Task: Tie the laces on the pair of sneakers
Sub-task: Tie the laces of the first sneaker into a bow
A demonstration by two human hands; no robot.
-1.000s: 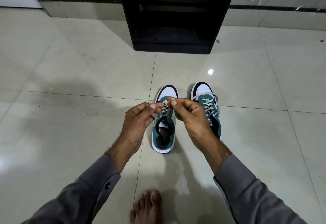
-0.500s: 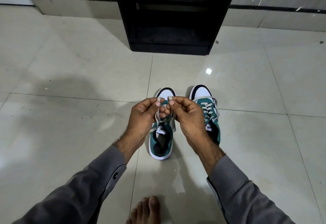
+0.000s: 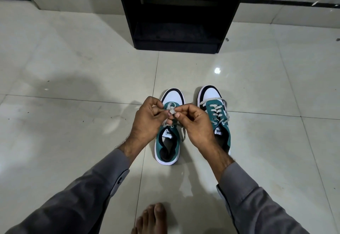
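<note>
Two teal sneakers with white toes stand side by side on the tiled floor, toes pointing away from me. Above the left sneaker (image 3: pixel 167 141), my left hand (image 3: pixel 147 121) and my right hand (image 3: pixel 193 123) both pinch its grey lace (image 3: pixel 171 107), which is crossed into a small loop between my fingertips. One loose lace end hangs down beside the shoe's right side. The right sneaker (image 3: pixel 215 108) sits partly behind my right hand, its grey laces threaded and loosely draped over the toe.
A black open shelf unit (image 3: pixel 176 12) stands on the floor just beyond the sneakers. My bare foot (image 3: pixel 150 219) rests on the tiles at the bottom edge. Pale glossy tiles (image 3: pixel 73 86) spread out to both sides.
My hands have stayed together over the left sneaker and worked the lace: the two held-up strands are now crossed into a small loop between my fingertips.
</note>
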